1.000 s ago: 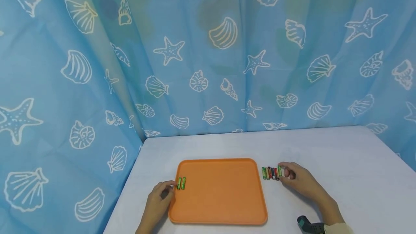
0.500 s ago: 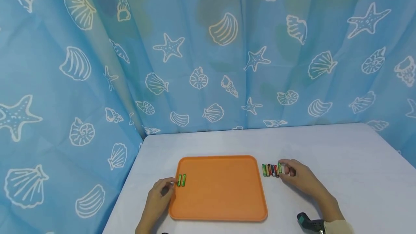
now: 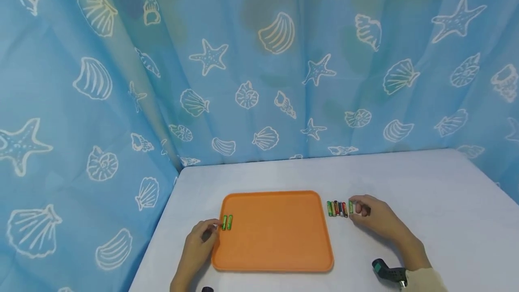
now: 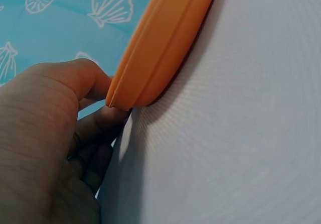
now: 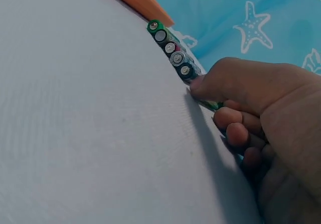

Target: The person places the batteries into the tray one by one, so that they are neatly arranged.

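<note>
On the left, my left hand holds the left rim of an orange tray, thumb and fingers at its edge. In the left wrist view, the left hand meets the tray at its rim. Two green batteries lie side by side inside the tray, near those fingertips. Right of the tray, my right hand pinches a green battery by its ends, with thumb and finger. Close by on its left is a row of several batteries; the right wrist view shows their end caps.
A white-covered table carries everything. Behind and to the left hangs a blue curtain with shell and starfish prints. A black wrist device is at the right sleeve.
The green battery in my right hand has shifted slightly right, so a small gap now separates it from the row. My left hand stays at the tray rim. The head view has tilted a little.
</note>
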Demonstrator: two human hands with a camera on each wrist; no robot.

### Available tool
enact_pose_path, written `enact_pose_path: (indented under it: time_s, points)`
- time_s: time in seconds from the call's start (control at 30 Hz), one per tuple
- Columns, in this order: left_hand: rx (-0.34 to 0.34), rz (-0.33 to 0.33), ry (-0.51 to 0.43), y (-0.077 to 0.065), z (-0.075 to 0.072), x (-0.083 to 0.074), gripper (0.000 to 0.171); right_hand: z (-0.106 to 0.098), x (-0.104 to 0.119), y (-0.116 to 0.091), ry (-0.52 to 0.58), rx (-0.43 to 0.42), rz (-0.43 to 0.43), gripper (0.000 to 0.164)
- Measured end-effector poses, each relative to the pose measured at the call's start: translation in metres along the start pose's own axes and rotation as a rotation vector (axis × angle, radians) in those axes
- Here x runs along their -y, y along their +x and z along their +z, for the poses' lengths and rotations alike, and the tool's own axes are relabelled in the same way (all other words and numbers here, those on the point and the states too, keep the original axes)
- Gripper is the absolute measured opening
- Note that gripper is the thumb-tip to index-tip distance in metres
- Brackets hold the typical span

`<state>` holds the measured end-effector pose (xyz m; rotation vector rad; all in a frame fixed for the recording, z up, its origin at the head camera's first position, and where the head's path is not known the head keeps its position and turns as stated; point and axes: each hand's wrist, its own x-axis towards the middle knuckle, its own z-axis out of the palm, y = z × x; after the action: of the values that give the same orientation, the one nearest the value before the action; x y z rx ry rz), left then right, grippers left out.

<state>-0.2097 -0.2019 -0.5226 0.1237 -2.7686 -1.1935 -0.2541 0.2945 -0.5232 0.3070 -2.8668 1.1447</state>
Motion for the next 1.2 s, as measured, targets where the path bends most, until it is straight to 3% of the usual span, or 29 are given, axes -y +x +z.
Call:
enact_pose_path:
  time_s: [0.27, 0.4, 0.53, 0.67, 0.9, 1.2]
  points:
    - [-0.002, 0.066, -0.007, 0.009, -0.017, -0.005, 0.025, -0.011, 0.017, 0.001, -0.027, -0.055, -0.005, 0.046]
    - [0.008, 0.041, 0.007, 0.009, -0.021, 0.000, 0.023, -0.012, 0.031, -0.002, -0.039, -0.102, -0.042, 0.046]
    - [0.015, 0.014, 0.000, 0.004, -0.018, 0.006, 0.024, -0.012, 0.049, -0.004, -0.069, -0.164, -0.127, 0.047]
    - [0.000, 0.028, -0.028, 0.000, -0.014, 0.008, 0.024, -0.016, 0.069, -0.003, -0.095, -0.221, -0.222, 0.046]
    - [-0.022, 0.023, -0.041, -0.001, -0.009, 0.006, 0.024, -0.015, 0.101, -0.001, -0.073, -0.181, -0.299, 0.047]
    - [-0.020, 0.093, -0.093, 0.000, 0.000, 0.009, 0.025, 0.014, 0.140, 0.004, 0.037, -0.106, -0.390, 0.045]
